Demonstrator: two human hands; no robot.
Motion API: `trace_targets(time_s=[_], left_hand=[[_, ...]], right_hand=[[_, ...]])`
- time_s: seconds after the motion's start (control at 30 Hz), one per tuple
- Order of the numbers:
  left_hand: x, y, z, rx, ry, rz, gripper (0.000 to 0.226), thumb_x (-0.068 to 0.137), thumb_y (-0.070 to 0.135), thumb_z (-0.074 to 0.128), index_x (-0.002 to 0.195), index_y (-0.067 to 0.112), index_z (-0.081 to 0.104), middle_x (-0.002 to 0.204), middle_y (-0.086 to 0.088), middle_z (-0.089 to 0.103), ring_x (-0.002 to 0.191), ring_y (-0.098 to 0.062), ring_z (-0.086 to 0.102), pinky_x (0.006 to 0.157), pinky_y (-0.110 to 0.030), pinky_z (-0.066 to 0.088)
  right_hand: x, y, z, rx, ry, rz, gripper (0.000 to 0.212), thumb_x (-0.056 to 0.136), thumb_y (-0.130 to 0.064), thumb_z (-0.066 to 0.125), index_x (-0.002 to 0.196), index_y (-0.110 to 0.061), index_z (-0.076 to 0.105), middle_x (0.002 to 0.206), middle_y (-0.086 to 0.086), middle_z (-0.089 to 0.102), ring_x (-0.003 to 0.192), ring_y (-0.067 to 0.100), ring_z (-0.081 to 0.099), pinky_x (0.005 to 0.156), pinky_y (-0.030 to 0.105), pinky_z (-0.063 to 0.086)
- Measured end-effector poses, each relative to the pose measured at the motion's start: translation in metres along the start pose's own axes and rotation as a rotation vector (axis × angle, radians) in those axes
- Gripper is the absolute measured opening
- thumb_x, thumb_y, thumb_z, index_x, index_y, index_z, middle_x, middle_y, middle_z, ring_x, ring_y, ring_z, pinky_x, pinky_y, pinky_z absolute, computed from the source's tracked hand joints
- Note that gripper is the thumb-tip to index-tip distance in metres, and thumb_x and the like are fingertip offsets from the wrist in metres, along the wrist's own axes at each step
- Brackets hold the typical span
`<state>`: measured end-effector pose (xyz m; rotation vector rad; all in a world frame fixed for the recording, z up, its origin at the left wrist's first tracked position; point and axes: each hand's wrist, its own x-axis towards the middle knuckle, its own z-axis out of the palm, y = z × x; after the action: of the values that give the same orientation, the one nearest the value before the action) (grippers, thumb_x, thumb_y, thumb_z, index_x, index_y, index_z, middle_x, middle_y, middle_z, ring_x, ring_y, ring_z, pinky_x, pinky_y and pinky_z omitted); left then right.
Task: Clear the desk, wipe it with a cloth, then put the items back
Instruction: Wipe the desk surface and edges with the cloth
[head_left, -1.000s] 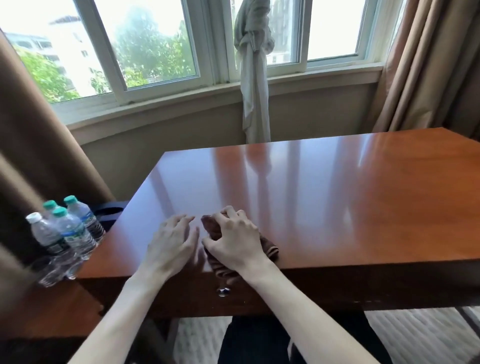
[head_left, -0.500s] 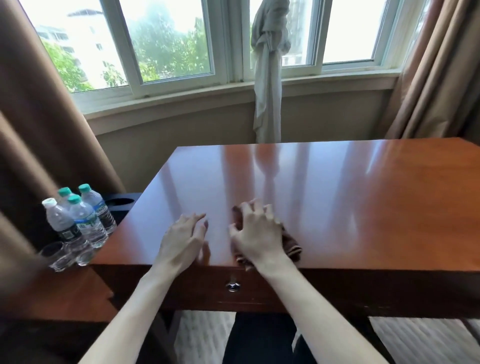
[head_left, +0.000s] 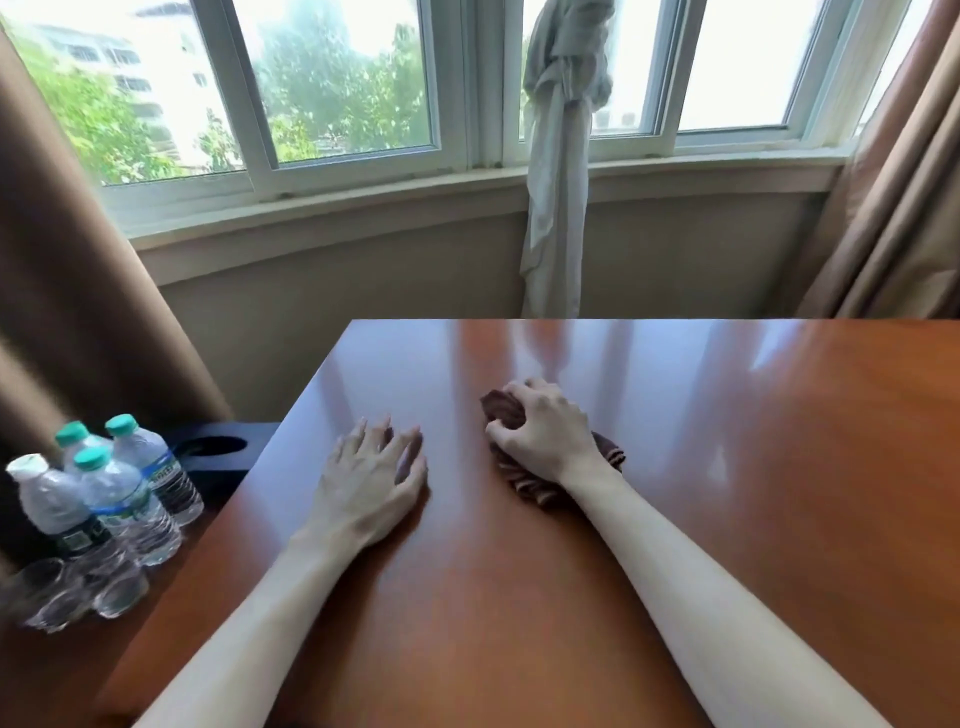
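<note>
Head view: right hand (head_left: 545, 434) grips a bunched brown cloth (head_left: 524, 486), fingers curled round it, pressed on the glossy wooden desk (head_left: 753, 467) at centre. Left hand (head_left: 366, 486), at 9 o'clock of the cloth, rests palm-down, fingers spread. Four water bottles (head_left: 111, 499) and glasses (head_left: 72, 595) stand on a lower surface at 8 o'clock.

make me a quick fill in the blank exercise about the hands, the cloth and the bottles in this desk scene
1. The right hand grips a bunched brown ____ on the wooden desk.
2. The left hand rests on the desk and holds ____.
3. The water bottles stand on a lower surface to the ____ of the desk.
4. Three bottles have green caps and one has a ____ cap.

Missing words: cloth; nothing; left; white
</note>
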<state>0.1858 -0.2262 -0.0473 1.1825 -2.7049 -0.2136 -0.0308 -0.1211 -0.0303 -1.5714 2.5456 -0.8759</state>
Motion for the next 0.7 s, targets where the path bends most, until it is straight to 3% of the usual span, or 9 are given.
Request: trace_targets(time_s=[0.1,0.17,0.23,0.33,0.43,0.5,0.6,0.7], left_hand=[[0.009,-0.005,0.011,-0.062,-0.013,-0.033,0.059,0.095,0.061,0.023,0.152,0.045,0.029,0.166,0.005,0.018,0.153,-0.02,0.009,0.124,-0.04,0.008],[0.01,-0.007,0.014,-0.034,-0.013,-0.025,0.066,0.088,0.065,0.014,0.151,0.048,0.025,0.166,0.007,0.015,0.154,-0.017,0.005,0.125,-0.039,0.006],[0.008,-0.005,0.012,-0.024,-0.009,-0.035,0.071,0.085,0.066,0.01,0.152,0.048,0.024,0.166,0.008,0.014,0.154,-0.016,0.005,0.125,-0.039,0.004],[0.006,-0.001,0.007,-0.055,-0.019,-0.048,0.07,0.086,0.065,0.012,0.152,0.048,0.026,0.166,0.009,0.016,0.154,-0.016,0.007,0.125,-0.039,0.006],[0.006,-0.004,0.008,-0.133,0.0,-0.054,0.062,0.09,0.06,0.027,0.149,0.044,0.036,0.163,0.01,0.025,0.152,-0.016,0.015,0.124,-0.039,0.012],[0.008,-0.006,0.0,-0.353,0.066,-0.097,0.053,0.095,0.05,0.04,0.146,0.036,0.046,0.152,0.008,0.043,0.142,-0.013,0.037,0.118,-0.036,0.026],[-0.008,-0.003,-0.024,-0.726,0.146,-0.201,0.04,0.103,0.027,0.045,0.142,0.032,0.051,0.122,0.014,0.058,0.109,0.003,0.053,0.102,-0.027,0.037],[-0.033,-0.004,-0.044,-0.757,0.097,-0.142,0.032,0.103,0.031,0.044,0.129,0.042,0.058,0.125,0.016,0.062,0.108,0.009,0.057,0.094,-0.02,0.043]], right_hand=[[0.075,0.027,0.013,-0.057,0.101,0.093,0.034,0.083,-0.046,0.063,0.108,-0.022,0.064,0.112,0.001,0.055,0.107,0.032,0.057,0.081,0.04,0.046],[0.122,0.035,0.025,-0.144,0.123,0.17,0.05,0.083,-0.048,0.061,0.125,-0.021,0.059,0.125,0.009,0.052,0.115,0.038,0.053,0.092,0.047,0.046],[0.158,0.029,0.033,-0.301,0.059,0.286,0.068,0.083,-0.053,0.058,0.139,-0.017,0.047,0.137,0.017,0.043,0.123,0.042,0.047,0.103,0.053,0.04],[0.167,0.01,0.041,-0.384,-0.027,0.313,0.066,0.086,-0.051,0.058,0.137,-0.011,0.045,0.138,0.019,0.041,0.122,0.041,0.045,0.102,0.05,0.041],[0.116,-0.006,0.04,-0.31,-0.005,0.135,0.056,0.088,-0.05,0.057,0.129,-0.013,0.049,0.13,0.018,0.047,0.116,0.039,0.049,0.094,0.045,0.042],[0.068,-0.022,0.036,-0.211,-0.018,0.004,0.052,0.086,-0.05,0.058,0.124,-0.016,0.053,0.124,0.014,0.051,0.112,0.038,0.051,0.093,0.044,0.045],[-0.024,-0.062,0.021,0.014,-0.175,-0.323,0.052,0.078,-0.047,0.061,0.125,-0.026,0.058,0.121,0.004,0.057,0.111,0.03,0.053,0.097,0.043,0.048],[-0.108,-0.086,-0.003,0.101,-0.38,-0.636,0.07,0.076,-0.039,0.068,0.143,-0.036,0.049,0.14,-0.008,0.053,0.123,0.018,0.049,0.109,0.03,0.04]])
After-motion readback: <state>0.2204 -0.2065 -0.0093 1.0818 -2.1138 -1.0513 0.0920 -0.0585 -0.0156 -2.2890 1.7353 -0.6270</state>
